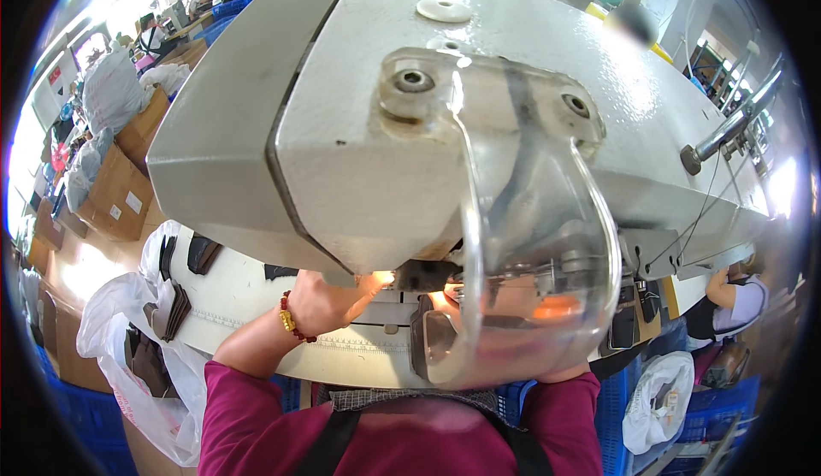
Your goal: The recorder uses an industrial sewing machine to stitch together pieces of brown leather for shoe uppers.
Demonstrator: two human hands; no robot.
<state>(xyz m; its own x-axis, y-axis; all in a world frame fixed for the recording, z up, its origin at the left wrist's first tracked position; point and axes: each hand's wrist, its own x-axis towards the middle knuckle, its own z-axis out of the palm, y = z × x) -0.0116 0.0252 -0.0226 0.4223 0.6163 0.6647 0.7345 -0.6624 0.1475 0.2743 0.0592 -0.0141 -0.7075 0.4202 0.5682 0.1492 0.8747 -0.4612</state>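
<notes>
Both hands work under the head of a sewing machine, close to the needle.

The left hand [329, 301], a red bead bracelet [291, 318] at the wrist, presses curled fingers on a dark leather piece [425, 275] just to its right; the piece runs crosswise. The right hand [552, 309] shows blurred through the clear guard [513, 245], so I cannot tell its grip. The left hand looks nearer. Brown cartons [120, 189] with small white labels stand far left, and a white bag [128, 305] holds dark pieces.
</notes>
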